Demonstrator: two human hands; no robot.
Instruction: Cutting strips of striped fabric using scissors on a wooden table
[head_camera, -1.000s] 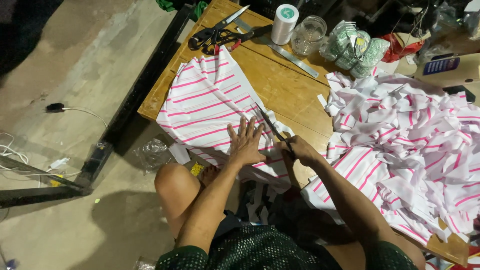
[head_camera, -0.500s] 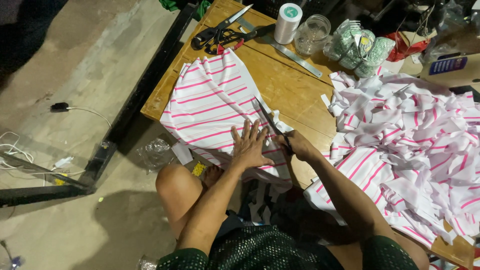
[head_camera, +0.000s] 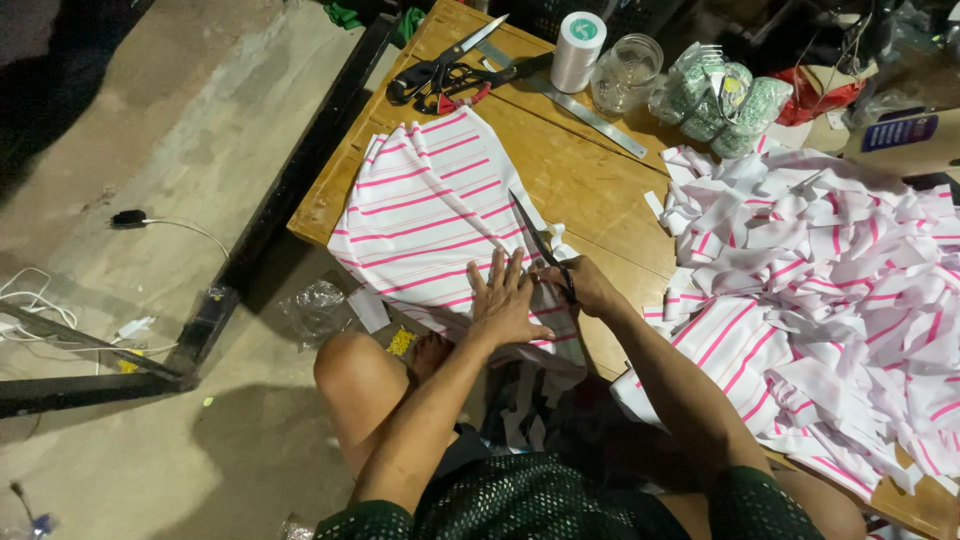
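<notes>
Pink-striped fabric (head_camera: 430, 215) under flat left hand (head_camera: 507, 305), scissors (head_camera: 540, 245) in right hand (head_camera: 590, 285).

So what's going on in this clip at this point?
A seated person is cutting pink-and-white striped fabric on a wooden table. The left hand lies flat on the cloth, pinning it down, while the right hand works a pair of scissors with the blades open along the fabric's edge. A heap of cut striped pieces lies to the right; spare scissors and a thread spool sit at the far end.

Blue-labelled cardboard box (head_camera: 900, 135) (table's far corner).
</notes>
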